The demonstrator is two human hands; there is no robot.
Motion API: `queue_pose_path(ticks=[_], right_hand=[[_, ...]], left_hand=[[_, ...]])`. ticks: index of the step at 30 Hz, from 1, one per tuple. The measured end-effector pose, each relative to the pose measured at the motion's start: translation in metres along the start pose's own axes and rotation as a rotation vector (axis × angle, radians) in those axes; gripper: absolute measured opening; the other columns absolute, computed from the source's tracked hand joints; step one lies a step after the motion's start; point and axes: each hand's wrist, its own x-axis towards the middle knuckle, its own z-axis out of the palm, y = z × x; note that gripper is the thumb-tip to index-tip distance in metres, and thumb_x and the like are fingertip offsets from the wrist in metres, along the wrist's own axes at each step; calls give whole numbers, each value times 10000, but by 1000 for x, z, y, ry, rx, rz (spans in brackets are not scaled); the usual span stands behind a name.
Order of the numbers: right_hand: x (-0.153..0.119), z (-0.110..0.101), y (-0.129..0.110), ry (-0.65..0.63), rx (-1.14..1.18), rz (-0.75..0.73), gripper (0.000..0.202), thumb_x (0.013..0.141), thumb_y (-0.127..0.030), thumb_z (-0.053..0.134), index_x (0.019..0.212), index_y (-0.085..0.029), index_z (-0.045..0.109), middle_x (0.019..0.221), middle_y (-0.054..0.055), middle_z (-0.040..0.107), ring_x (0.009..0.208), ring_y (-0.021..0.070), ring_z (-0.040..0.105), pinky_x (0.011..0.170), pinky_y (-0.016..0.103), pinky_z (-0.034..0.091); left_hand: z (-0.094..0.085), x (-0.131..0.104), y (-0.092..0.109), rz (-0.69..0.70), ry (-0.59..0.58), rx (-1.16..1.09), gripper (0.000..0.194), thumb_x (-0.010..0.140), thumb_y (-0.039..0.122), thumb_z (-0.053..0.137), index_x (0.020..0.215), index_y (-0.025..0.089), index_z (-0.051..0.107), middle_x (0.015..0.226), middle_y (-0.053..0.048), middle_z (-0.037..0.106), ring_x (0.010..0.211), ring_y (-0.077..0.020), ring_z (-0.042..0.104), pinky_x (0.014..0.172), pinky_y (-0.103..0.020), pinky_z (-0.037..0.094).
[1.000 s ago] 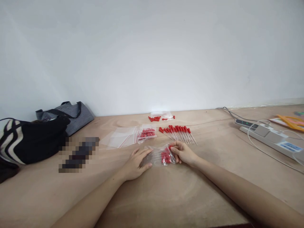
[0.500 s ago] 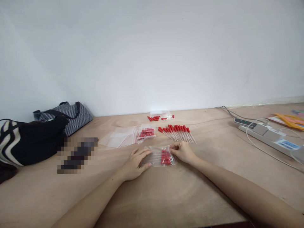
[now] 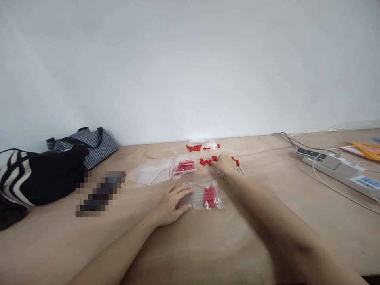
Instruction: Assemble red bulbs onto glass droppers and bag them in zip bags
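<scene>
My left hand (image 3: pixel 173 206) holds the left end of a clear zip bag (image 3: pixel 198 201) on the table, thumb and fingers around its edge. Inside the bag lie several droppers with red bulbs (image 3: pixel 209 197) at the right end and clear stems to the left. My right hand (image 3: pixel 225 164) is over a fanned row of loose droppers (image 3: pixel 207 162), with its fingertips at the red bulbs. Its fingers are mostly hidden and blurred, so their grip does not show. Bulbs and stems stick out on both sides of that hand.
Behind my left hand lie flat zip bags (image 3: pixel 154 171) and a filled bag of droppers (image 3: pixel 184 166). Farther back are loose red bulbs (image 3: pixel 194 148) beside another bag (image 3: pixel 203 142). A power strip (image 3: pixel 341 170) with cables stands right; fabric bags (image 3: pixel 56 170) and a pixelated dark object (image 3: pixel 101 194) lie left.
My right hand has let go of the zip bag's right end and moved away from me to the loose droppers. The left hand stays at the bag's left end.
</scene>
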Motion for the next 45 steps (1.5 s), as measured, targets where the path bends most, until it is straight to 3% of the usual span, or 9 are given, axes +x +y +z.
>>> queue_pose_path(ticks=[11,17,22,27,30,32,34,38,45], right_hand=[[7,-3,1,-8,-20,-10,264,733,-382,502,744,-156,637,791,130,656,716,224,610,552,264,384],[-3,-22,32,-10,15,-159,251,750,-275,465,566,-161,592,596,59,623,572,148,560,501,225,320],[-24,-23,63,-7,26,-228,148,688,-219,531,557,-166,576,611,36,621,587,138,554,506,211,326],[-32,-16,73,34,23,-233,123,704,-264,554,642,-161,581,682,55,629,642,157,563,540,224,349],[-37,-17,70,71,15,-225,179,733,-332,539,734,-159,588,719,67,621,659,167,557,550,236,358],[-45,-20,67,79,25,-330,187,756,-334,512,786,-167,591,744,60,611,666,162,550,570,244,376],[-55,-22,66,51,47,-579,160,764,-268,495,847,-180,600,808,55,601,725,159,552,635,256,408],[-70,-19,67,-9,40,-1017,341,774,-146,433,1073,-234,572,992,69,570,898,173,533,759,307,433],[-77,-15,67,-89,31,-1132,291,854,-295,390,1021,-252,625,868,78,630,789,180,551,742,344,415]], left_hand=[[2,1,-2,0,-4,-7,408,839,331,465,1234,244,413,1300,-67,444,1230,-227,349,1045,-509,156],[0,0,1,-10,-17,-8,421,839,320,461,1250,252,407,1311,-66,429,1231,-232,346,1038,-517,160],[0,0,-2,17,-31,-11,379,865,227,390,1230,316,444,1315,-31,432,1226,-213,359,1039,-513,143],[4,4,-10,-63,151,120,371,841,159,383,1150,307,528,1284,-28,462,1215,-235,361,1007,-547,174],[7,5,-7,-109,297,168,303,833,195,415,1083,246,579,1205,-67,520,1145,-247,434,962,-517,285],[10,4,2,-66,311,122,286,842,247,425,1082,222,579,1163,-79,543,1085,-230,489,929,-449,364],[15,1,13,-1,272,57,316,848,304,436,1132,225,549,1178,-79,533,1058,-214,513,911,-396,406],[21,0,27,84,161,1,409,814,341,502,1216,272,479,1269,-63,469,1152,-241,440,959,-428,373],[8,13,11,110,42,-77,371,811,281,485,1181,272,511,1352,-45,370,1244,-249,332,1014,-435,309]])
